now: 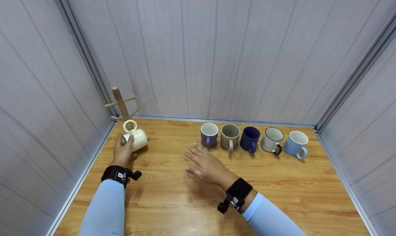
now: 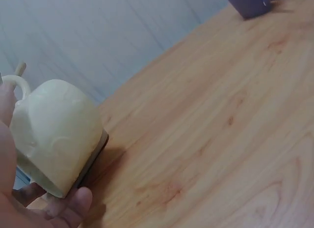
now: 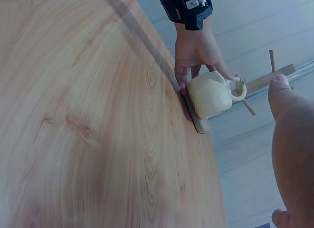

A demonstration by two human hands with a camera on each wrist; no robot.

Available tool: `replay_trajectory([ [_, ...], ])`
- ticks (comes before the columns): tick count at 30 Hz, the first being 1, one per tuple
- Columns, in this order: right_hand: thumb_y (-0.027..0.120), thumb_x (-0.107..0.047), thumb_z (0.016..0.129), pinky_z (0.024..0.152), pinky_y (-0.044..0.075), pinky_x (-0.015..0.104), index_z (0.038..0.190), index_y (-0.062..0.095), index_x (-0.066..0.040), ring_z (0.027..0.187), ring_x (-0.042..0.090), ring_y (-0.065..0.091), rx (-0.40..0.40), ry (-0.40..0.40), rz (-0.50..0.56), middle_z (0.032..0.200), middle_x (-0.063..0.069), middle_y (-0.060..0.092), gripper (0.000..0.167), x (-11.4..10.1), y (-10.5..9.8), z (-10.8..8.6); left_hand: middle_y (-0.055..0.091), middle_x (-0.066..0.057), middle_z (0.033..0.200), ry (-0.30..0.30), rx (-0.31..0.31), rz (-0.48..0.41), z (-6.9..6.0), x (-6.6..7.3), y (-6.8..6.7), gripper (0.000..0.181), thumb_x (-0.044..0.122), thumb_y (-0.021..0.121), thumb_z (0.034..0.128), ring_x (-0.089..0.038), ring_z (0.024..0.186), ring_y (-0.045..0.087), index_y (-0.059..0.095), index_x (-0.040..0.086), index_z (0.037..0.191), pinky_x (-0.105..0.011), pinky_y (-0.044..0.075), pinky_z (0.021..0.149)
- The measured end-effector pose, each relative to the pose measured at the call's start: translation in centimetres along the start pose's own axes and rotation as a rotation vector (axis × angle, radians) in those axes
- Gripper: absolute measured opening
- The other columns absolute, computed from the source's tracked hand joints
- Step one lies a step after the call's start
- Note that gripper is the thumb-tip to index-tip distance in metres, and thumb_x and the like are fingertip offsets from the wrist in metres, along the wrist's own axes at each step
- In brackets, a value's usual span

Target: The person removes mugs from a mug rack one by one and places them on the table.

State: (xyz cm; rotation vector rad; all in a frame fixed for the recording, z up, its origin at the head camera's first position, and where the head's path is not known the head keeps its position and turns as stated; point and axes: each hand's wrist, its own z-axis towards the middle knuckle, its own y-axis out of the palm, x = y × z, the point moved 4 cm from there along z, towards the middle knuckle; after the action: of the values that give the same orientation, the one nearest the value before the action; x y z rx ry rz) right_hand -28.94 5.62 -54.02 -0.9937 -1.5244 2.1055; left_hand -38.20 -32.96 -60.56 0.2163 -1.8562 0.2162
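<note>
At the left, my left hand point(image 1: 122, 152) grips a cream mug point(image 1: 138, 139) near its rim, thumb on top and fingers underneath. The mug lies tilted on its side with its ring handle point(image 1: 130, 125) upward, right at the wooden mug tree point(image 1: 120, 103). In the right wrist view a peg end point(image 3: 240, 79) shows at the handle point(image 3: 239, 96); whether the peg passes through it I cannot tell. The tree's flat base point(image 3: 198, 122) sits beneath the mug. My right hand point(image 1: 207, 165), fingers spread, holds nothing over the table in front of the purple mug point(image 1: 208, 135).
Along the back right stand a taupe mug point(image 1: 230, 136), a dark blue mug point(image 1: 249, 139), a white mug point(image 1: 272, 140) with a black handle, and a light blue mug point(image 1: 295, 143). Panel walls enclose the wooden table point(image 1: 171, 196); the mug tree is near the back left corner.
</note>
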Motion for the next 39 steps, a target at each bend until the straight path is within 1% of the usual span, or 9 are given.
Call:
replay_trajectory([
  [2, 0.053, -0.051, 0.119, 0.142, 0.026, 0.063, 0.177, 0.04, -0.017, 0.176, 0.043, 0.022, 0.0, 0.005, 0.008, 0.189, 0.012, 0.024, 0.069, 0.0, 0.1, 0.0, 0.009, -0.014, 0.192, 0.011, 0.022, -0.031, -0.2, 0.1, 0.1, 0.098, 0.059, 0.06, 0.1136, -0.034, 0.158, 0.046, -0.001, 0.031, 0.185, -0.035, 0.067, 0.093],
  [6, 0.055, -0.049, 0.119, 0.141, 0.026, 0.065, 0.178, 0.04, -0.018, 0.177, 0.043, 0.02, 0.002, 0.012, 0.031, 0.19, 0.011, 0.024, 0.068, 0.0, 0.2, -0.2, 0.017, -0.017, 0.19, 0.076, 0.046, -0.029, -0.7, 0.6, 0.1, 0.093, 0.051, 0.061, 0.1154, -0.038, 0.158, 0.048, 0.007, 0.021, 0.185, -0.035, 0.067, 0.101],
  [11, 0.053, -0.05, 0.12, 0.142, 0.025, 0.064, 0.177, 0.04, -0.016, 0.177, 0.042, 0.02, 0.013, 0.009, 0.032, 0.189, 0.012, 0.024, 0.068, 0.2, 0.2, -0.4, 0.02, -0.021, 0.188, 0.166, 0.058, 0.023, -1.7, 1.3, 0.0, 0.093, 0.053, 0.06, 0.1155, -0.042, 0.161, 0.047, 0.01, 0.016, 0.184, -0.049, 0.062, 0.116],
  [14, 0.053, -0.051, 0.119, 0.141, 0.026, 0.064, 0.177, 0.042, -0.015, 0.176, 0.043, 0.021, 0.028, 0.012, 0.029, 0.188, 0.014, 0.026, 0.069, 0.3, 0.1, -0.5, 0.021, -0.028, 0.185, 0.23, 0.129, 0.112, -2.2, 1.6, 0.0, 0.091, 0.055, 0.062, 0.1143, -0.047, 0.164, 0.041, 0.018, 0.013, 0.182, -0.059, 0.048, 0.13],
  [18, 0.054, -0.053, 0.119, 0.141, 0.027, 0.063, 0.175, 0.043, -0.013, 0.176, 0.044, 0.023, 0.038, 0.032, -0.009, 0.188, 0.015, 0.03, 0.07, 0.6, 0.3, -0.6, 0.023, -0.036, 0.174, 0.269, 0.233, 0.232, -3.4, 1.2, 0.7, 0.088, 0.053, 0.069, 0.1109, -0.052, 0.161, 0.038, 0.03, 0.012, 0.178, -0.062, 0.036, 0.136],
  [23, 0.051, -0.056, 0.119, 0.142, 0.026, 0.061, 0.175, 0.042, -0.009, 0.176, 0.043, 0.023, 0.03, 0.069, 0.011, 0.188, 0.015, 0.03, 0.074, 1.0, 0.5, -0.7, 0.027, -0.034, 0.168, 0.282, 0.278, 0.263, -5.4, 1.2, 2.6, 0.083, 0.047, 0.075, 0.1094, -0.053, 0.151, 0.047, 0.036, 0.017, 0.176, -0.066, 0.041, 0.13],
  [28, 0.051, -0.051, 0.12, 0.142, 0.025, 0.062, 0.176, 0.042, -0.012, 0.176, 0.041, 0.024, 0.063, 0.162, 0.217, 0.186, 0.014, 0.034, 0.069, 2.1, 0.4, -0.7, 0.027, -0.035, 0.171, 0.341, 0.169, 0.325, -7.1, 3.1, 5.3, 0.082, 0.043, 0.079, 0.1081, -0.057, 0.155, 0.047, 0.039, 0.021, 0.176, -0.069, 0.044, 0.129],
  [33, 0.051, -0.041, 0.122, 0.138, 0.035, 0.063, 0.173, 0.049, -0.015, 0.168, 0.045, 0.042, 0.144, 0.305, 0.493, 0.18, 0.019, 0.045, 0.057, 3.6, 0.4, -0.8, 0.029, -0.028, 0.175, 0.458, -0.022, 0.539, -8.7, 5.7, 8.5, 0.084, 0.048, 0.081, 0.1058, -0.056, 0.158, 0.045, 0.043, 0.018, 0.175, -0.072, 0.042, 0.13],
  [39, 0.044, -0.029, 0.125, 0.13, 0.046, 0.065, 0.166, 0.053, -0.002, 0.157, 0.052, 0.055, 0.288, 0.409, 0.81, 0.168, 0.028, 0.057, 0.051, 4.8, -0.2, -0.5, 0.041, -0.019, 0.169, 0.624, -0.298, 0.73, -11.1, 8.7, 12.3, 0.075, 0.054, 0.083, 0.1026, -0.049, 0.148, 0.056, 0.054, 0.029, 0.167, -0.068, 0.055, 0.117],
])
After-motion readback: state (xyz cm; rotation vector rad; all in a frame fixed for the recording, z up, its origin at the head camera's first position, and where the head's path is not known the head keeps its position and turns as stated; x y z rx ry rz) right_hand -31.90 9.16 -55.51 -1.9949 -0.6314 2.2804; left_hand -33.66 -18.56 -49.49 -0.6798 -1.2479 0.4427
